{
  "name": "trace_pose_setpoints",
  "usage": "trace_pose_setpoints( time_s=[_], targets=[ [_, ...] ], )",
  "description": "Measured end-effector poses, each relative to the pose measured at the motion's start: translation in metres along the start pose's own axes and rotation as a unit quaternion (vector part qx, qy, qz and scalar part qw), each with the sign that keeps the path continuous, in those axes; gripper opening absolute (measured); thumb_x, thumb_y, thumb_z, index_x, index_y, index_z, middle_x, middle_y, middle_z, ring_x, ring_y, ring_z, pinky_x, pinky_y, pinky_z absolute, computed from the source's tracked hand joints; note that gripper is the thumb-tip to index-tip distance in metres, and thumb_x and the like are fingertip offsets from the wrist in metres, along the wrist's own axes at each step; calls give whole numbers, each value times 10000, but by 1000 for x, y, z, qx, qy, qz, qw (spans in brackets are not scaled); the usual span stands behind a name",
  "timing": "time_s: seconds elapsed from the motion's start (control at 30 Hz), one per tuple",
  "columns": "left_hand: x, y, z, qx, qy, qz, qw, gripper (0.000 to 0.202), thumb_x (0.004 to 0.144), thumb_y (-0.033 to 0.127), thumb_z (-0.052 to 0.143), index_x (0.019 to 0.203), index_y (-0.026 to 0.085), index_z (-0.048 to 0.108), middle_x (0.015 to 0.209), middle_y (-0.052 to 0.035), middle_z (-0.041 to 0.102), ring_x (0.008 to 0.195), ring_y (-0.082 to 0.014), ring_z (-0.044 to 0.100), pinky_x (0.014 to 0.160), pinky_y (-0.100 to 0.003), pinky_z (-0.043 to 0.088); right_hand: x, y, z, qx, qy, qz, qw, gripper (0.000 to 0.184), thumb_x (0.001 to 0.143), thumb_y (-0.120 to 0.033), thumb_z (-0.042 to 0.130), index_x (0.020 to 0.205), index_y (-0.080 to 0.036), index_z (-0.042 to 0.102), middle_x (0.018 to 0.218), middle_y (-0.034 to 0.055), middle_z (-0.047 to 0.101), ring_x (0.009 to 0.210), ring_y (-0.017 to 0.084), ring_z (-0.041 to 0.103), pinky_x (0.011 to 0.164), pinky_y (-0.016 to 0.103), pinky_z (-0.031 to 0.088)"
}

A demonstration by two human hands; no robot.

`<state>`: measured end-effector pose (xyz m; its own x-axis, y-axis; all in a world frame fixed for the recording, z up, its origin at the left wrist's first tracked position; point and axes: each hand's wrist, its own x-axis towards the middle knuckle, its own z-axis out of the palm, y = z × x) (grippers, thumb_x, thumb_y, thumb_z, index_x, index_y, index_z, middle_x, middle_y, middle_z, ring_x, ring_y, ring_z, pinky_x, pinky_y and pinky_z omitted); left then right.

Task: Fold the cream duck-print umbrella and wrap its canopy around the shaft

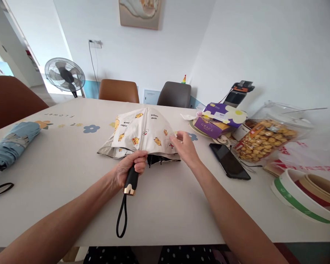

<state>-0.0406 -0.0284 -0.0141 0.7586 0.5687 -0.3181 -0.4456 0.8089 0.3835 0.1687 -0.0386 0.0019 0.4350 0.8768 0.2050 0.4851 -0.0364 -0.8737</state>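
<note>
A cream folding umbrella (143, 132) printed with small yellow ducks lies half collapsed on the white table (71, 165). My left hand (129, 167) is wrapped round its black handle (131, 181), whose black wrist loop hangs toward the table's near edge. My right hand (184, 148) pinches the right edge of the umbrella's fabric between thumb and fingers.
A folded blue umbrella (12, 145) lies at the far left. To the right are a black phone (229, 161), a purple box (213, 123), a clear jar of snacks (266, 137), rolls of tape (305, 194). Chairs and a fan (65, 75) stand behind the table.
</note>
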Motion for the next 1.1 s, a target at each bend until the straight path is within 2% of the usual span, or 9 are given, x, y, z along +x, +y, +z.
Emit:
trace_pose_setpoints(
  time_s=[0.1, 0.23, 0.37, 0.47, 0.57, 0.67, 0.83, 0.97, 1.1],
  targets=[
    [3, -2, -2, 23, 13, -7, 1000, 228, 863, 128, 470, 660, 165, 374, 452, 101, 255, 325, -18, 322, 305, -123, 303, 10, 8, 0, 33, -15, 80, 996, 482, 656, -487, 661, 996, -159, 569, 1064, 109, 615, 899, 224, 583, 718, 301, 432],
    [6, -5, -4, 42, 36, -13, 998, 243, 843, 137, 510, 647, 167, 369, 448, 101, 261, 329, -19, 322, 304, -128, 303, 14, 10, -3, 39, -10, 72, 997, 327, 623, -446, 689, 751, -159, 600, 836, 56, 628, 712, 168, 542, 573, 253, 377],
    [7, -6, -6, 53, 51, -5, 997, 200, 808, 143, 565, 678, 155, 413, 450, 101, 267, 334, -18, 323, 300, -127, 299, 12, 10, -6, 2, -44, 57, 997, 309, 650, -384, 647, 510, -187, 454, 504, -48, 403, 505, 100, 350, 487, 246, 250],
    [7, -6, -5, 45, 57, -5, 997, 154, 808, 150, 574, 718, 136, 450, 454, 99, 280, 343, -17, 324, 303, -123, 304, 12, 7, -9, -16, 0, -23, 1000, 362, 688, -353, 588, 484, -200, 332, 492, -61, 277, 504, 93, 271, 489, 250, 211],
    [7, -6, -4, 35, 57, -10, 998, 140, 816, 152, 568, 733, 125, 459, 464, 95, 287, 355, -13, 318, 310, -119, 306, 16, -4, -11, -8, 78, -100, 992, 343, 734, -345, 538, 527, -206, 303, 524, -53, 284, 525, 103, 293, 497, 249, 239],
    [6, -5, -4, 39, 52, -14, 998, 147, 809, 160, 578, 732, 125, 457, 482, 91, 286, 374, -14, 318, 325, -119, 314, 23, -23, -10, 62, 98, -74, 990, 282, 741, -319, 547, 552, -205, 371, 536, -44, 356, 523, 110, 360, 493, 248, 296],
    [5, -6, -3, 49, 59, -7, 997, 181, 769, 137, 563, 665, 142, 415, 496, 77, 298, 390, -24, 332, 345, -138, 326, 33, -71, -3, 297, -21, 63, 952, 106, 729, -157, 557, 635, -166, 508, 552, -13, 485, 484, 111, 472, 475, 254, 413],
    [5, -8, -3, 98, 57, 17, 993, 241, 725, 63, 506, 572, 159, 346, 493, 49, 335, 403, -30, 356, 374, -146, 333, 30, -111, 10, 326, -131, 64, 934, 152, 745, -108, 537, 604, -145, 498, 509, -1, 487, 435, 115, 488, 402, 252, 428],
    [6, -10, -3, 163, 72, 8, 984, 286, 736, 126, 594, 579, 157, 358, 492, 51, 340, 404, -24, 354, 379, -136, 323, 25, -139, 43, 357, -212, 16, 910, 159, 746, -36, 502, 639, -152, 485, 513, -18, 492, 445, 106, 510, 440, 260, 486]
  ],
)
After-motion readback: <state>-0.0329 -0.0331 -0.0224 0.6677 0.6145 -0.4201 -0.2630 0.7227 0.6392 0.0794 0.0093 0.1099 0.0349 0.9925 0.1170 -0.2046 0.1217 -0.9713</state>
